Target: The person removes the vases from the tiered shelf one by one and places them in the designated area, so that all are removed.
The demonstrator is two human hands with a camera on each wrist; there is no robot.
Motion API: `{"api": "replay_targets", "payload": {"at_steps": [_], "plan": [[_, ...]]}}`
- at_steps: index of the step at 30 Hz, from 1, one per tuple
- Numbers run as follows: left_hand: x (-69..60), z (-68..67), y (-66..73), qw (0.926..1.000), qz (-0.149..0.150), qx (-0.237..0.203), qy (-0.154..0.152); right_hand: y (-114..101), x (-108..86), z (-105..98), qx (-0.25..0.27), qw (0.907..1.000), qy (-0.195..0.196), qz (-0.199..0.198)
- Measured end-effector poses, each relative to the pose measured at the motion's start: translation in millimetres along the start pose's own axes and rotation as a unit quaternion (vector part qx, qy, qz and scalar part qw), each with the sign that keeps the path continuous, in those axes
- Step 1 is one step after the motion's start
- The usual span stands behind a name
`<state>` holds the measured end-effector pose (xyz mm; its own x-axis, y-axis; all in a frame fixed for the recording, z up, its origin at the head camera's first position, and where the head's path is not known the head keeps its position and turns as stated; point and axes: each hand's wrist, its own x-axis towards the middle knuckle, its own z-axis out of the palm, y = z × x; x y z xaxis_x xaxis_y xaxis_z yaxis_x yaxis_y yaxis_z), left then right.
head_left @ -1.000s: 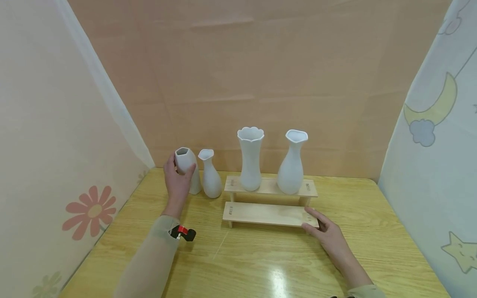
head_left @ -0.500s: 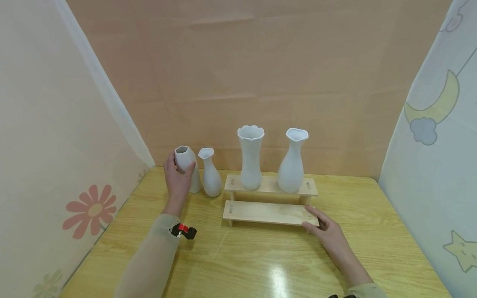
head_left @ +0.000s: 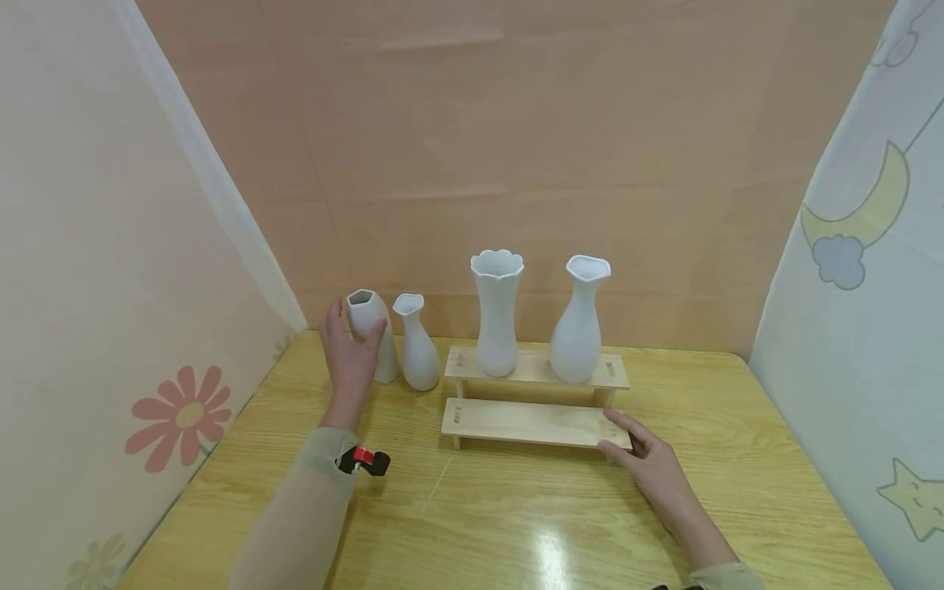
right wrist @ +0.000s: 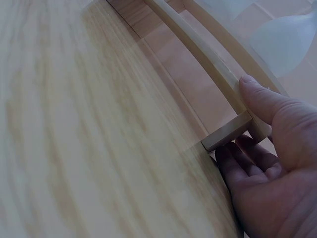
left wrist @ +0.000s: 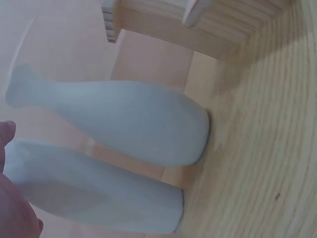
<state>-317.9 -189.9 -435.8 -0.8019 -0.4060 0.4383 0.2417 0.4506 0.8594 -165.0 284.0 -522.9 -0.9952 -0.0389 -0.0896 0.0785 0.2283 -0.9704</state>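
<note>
At the right end of the low wooden shelf (head_left: 527, 422), we see the right grip (head_left: 652, 471) holding the board between thumb and fingers; the shelf stands on the counter (head_left: 472, 516). We judge the wood stiff, fairly light and unlikely to slip.

Farther off to the left, the left grip (head_left: 349, 365) makes a wide curve about the upper part of a white angular vase (head_left: 367, 318), which stands upright on the counter. We cannot tell whether its fingers press the vase or sit loose. To us this vase looks rigid, smooth, perhaps slippery, and breakable if it is ceramic; we would take it round the fuller body, clear of the thin rim. Just to its right, a small flared vase (head_left: 420, 356) stands upright, its narrow neck handy to hold but probably its weakest part.

Beyond the low shelf, we find the upper shelf (head_left: 533, 369) bearing a scalloped vase (head_left: 497, 319) and a round-bellied vase (head_left: 578, 340), both upright and apart. Behind everything hangs a peach cloth (head_left: 472, 147).
</note>
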Motion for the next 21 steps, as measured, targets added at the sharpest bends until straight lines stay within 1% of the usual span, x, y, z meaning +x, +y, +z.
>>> {"api": "replay_targets", "payload": {"at_steps": [3,7,12,17,21], "plan": [[-1.8,-2.3,6.2,0.9999,0.010,0.006,0.012,1,0.6,0,0.002,1.0000,-0.001,-0.004],[-5.7,-4.8,15.2,0.9997,0.019,0.007,0.017,2,0.7,0,0.002,1.0000,-0.003,-0.007],[-11.7,-6.1,29.2,0.9989,0.037,-0.015,0.025,1,0.6,-1,0.006,1.0000,-0.003,-0.005],[-20.5,-6.0,46.7,0.9972,0.047,-0.050,0.028,2,0.8,-1,0.009,1.0000,-0.005,-0.001],[-28.4,-4.9,61.4,0.9945,0.070,-0.074,0.026,1,1.3,0,0.006,1.0000,-0.004,0.001]]}}
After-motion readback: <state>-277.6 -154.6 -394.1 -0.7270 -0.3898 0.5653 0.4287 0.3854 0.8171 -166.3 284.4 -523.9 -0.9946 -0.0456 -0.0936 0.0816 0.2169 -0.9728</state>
